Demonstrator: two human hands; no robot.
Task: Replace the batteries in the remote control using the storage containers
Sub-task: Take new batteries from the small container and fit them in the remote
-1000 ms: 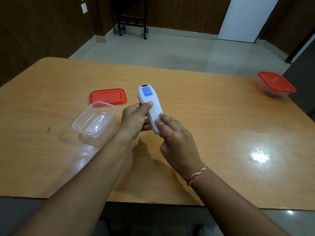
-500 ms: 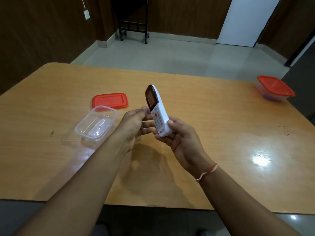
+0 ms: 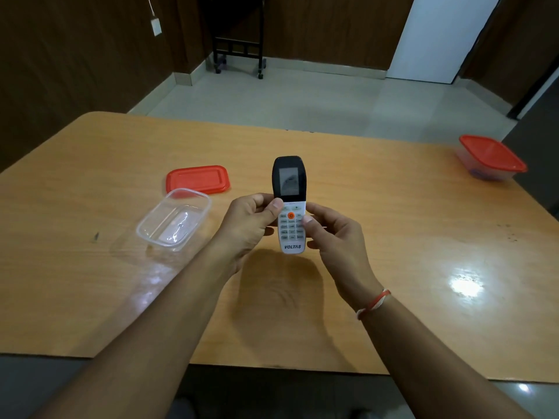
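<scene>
Both hands hold the remote (image 3: 290,207) up above the counter (image 3: 393,237), with the buttons facing the person. The left hand (image 3: 251,225) wraps its grip around the left side, with the thumb on the front near the top of the buttons. The right hand (image 3: 332,234) pinches the right side, with a fingertip on the buttons. So both grips are pressed onto the remote, not spread.

The remote looks small, light and hard. It is smooth plastic, so it could slip if held loosely. The best place to hold it is by the two long sides, the way the hands do now. The dark screen at the top should not be squeezed. The battery door must be on the back, which cannot be seen here. To get at it, I think the remote needs turning over, with one hand holding the sides firmly and a thumb pushing the door. That door may be thin and easy to snap.

An open clear box (image 3: 174,219) sits on the counter left of the hands, and it looks empty. Its red lid (image 3: 198,179) lies just behind it. Another box with a red lid (image 3: 491,158) sits far off to the right. Something dark may be inside it, but I cannot tell what.
</scene>
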